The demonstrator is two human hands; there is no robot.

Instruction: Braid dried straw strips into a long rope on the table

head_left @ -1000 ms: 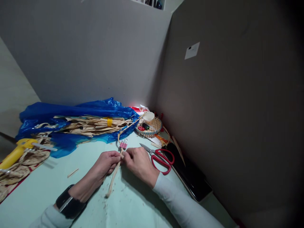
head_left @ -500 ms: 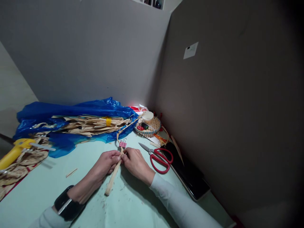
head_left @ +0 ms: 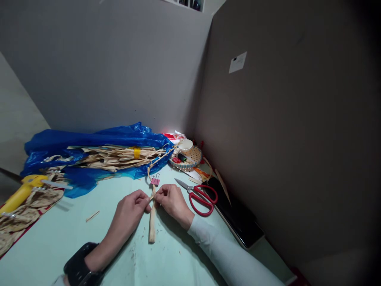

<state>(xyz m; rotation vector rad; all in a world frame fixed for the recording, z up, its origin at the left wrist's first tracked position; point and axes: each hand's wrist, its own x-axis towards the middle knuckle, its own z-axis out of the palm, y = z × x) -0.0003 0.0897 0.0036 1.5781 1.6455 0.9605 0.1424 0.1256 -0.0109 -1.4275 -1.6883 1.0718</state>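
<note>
A pale dried-fibre strip (head_left: 152,226) hangs down toward me from a pink binder clip (head_left: 155,181), and a thin twisted cord runs up beyond the clip. My left hand (head_left: 135,206) pinches a short piece of the fibre from the left, just below the clip. On the other side, my right hand (head_left: 171,200) pinches the fibre where the strands cross. The two hands' fingertips are a small gap apart. Red-handled scissors (head_left: 203,200) lie open just right of my right hand.
A blue plastic bag (head_left: 89,137) with a bundle of dried strips (head_left: 119,158) lies behind. A woven basket (head_left: 193,159) holds a white cup (head_left: 185,145). The yellow glue gun (head_left: 22,194) is at left, a black device (head_left: 235,218) at right.
The lower strip has swung from slanting left to nearly straight down. My left hand's fingertips have drawn slightly away from my right hand's, with fibre showing between them.
</note>
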